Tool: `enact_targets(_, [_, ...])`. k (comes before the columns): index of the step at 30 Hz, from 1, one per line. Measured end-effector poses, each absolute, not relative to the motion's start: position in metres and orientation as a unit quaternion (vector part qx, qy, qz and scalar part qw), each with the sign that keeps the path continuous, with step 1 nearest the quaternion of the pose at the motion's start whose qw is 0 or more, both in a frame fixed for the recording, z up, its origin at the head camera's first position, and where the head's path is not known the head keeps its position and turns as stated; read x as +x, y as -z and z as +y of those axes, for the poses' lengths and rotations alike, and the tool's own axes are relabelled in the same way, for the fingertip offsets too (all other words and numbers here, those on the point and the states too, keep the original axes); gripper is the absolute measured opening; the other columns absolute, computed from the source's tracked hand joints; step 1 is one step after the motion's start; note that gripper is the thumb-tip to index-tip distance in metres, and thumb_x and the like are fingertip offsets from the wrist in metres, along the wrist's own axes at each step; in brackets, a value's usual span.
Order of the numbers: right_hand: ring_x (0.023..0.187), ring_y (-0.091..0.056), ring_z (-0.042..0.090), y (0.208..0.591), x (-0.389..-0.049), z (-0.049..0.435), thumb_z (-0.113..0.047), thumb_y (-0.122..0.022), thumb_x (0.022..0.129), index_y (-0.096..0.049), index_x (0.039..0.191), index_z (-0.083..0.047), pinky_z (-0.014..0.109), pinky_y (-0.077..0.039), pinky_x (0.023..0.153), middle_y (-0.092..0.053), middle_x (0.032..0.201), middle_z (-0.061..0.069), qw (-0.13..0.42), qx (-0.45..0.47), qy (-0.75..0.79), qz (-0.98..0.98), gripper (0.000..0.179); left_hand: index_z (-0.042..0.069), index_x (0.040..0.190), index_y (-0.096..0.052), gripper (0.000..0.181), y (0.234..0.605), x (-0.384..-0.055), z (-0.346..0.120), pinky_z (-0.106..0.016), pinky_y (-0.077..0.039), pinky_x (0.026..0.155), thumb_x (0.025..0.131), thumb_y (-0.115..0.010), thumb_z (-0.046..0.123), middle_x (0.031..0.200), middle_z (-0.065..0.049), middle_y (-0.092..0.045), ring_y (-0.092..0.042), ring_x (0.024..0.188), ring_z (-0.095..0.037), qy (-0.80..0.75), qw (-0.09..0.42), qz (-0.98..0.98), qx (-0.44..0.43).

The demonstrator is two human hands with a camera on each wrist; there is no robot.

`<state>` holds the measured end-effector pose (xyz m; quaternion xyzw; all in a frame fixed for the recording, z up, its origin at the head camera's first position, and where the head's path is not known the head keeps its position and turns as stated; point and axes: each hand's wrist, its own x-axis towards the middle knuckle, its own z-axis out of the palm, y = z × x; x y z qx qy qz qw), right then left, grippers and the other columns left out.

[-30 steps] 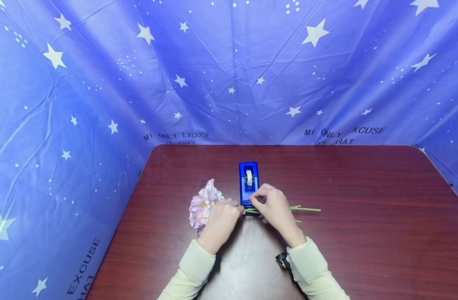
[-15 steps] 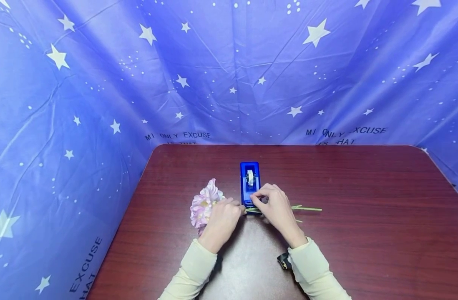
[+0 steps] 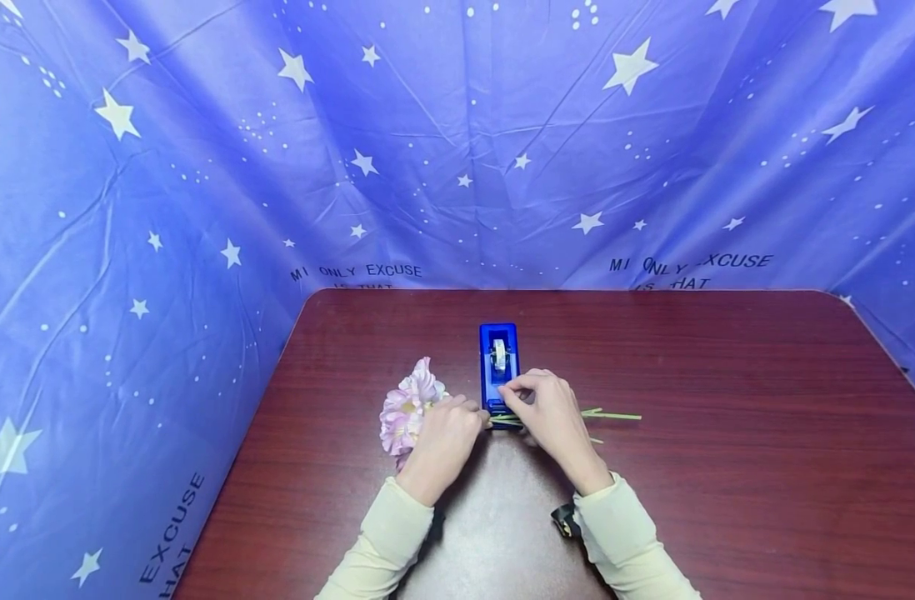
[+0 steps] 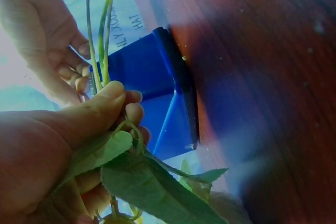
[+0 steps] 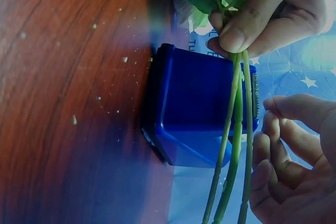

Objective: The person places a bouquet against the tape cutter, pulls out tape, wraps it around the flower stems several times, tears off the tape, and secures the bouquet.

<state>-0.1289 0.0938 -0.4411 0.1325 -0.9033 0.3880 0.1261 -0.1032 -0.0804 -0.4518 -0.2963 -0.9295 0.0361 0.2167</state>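
Note:
My left hand point(image 3: 444, 437) pinches a bunch of artificial flowers by its green stems point(image 5: 236, 114) between thumb and fingers. The pale pink blooms point(image 3: 405, 417) stick out to the left, and green leaves point(image 4: 157, 190) hang below the grip in the left wrist view. The stems cross in front of a blue tape dispenser point(image 3: 487, 367), which bears a tape roll point(image 3: 500, 355). Thumb and forefinger of my right hand point(image 3: 553, 417) pinch together beside the dispenser's toothed blade point(image 5: 256, 95), where the tape end lies; the strip itself barely shows.
The reddish-brown wooden table point(image 3: 727, 375) spreads around the hands. Small pale crumbs point(image 5: 125, 59) dot its surface in the right wrist view. A blue cloth point(image 3: 457, 150) with white stars hangs behind and at the sides.
My right fingertips have shifted very slightly toward the tape roll. The left hand, flowers and dispenser stay almost where they were.

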Motion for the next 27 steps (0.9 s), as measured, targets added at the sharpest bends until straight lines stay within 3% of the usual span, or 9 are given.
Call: enact_targets(27, [0.073, -0.059, 0.014, 0.440, -0.117, 0.095, -0.014, -0.076, 0.084, -0.078, 0.082, -0.011, 0.035, -0.048, 0.066, -0.070, 0.079, -0.002, 0.147, 0.138, -0.365, -0.909, 0.005, 0.024, 0.076, -0.073, 0.012, 0.454, -0.103, -0.078, -0.025, -0.049, 0.063, 0.084, -0.067, 0.018, 0.073, 0.008, -0.067, -0.061, 0.070, -0.012, -0.017, 0.219, -0.933, -0.285])
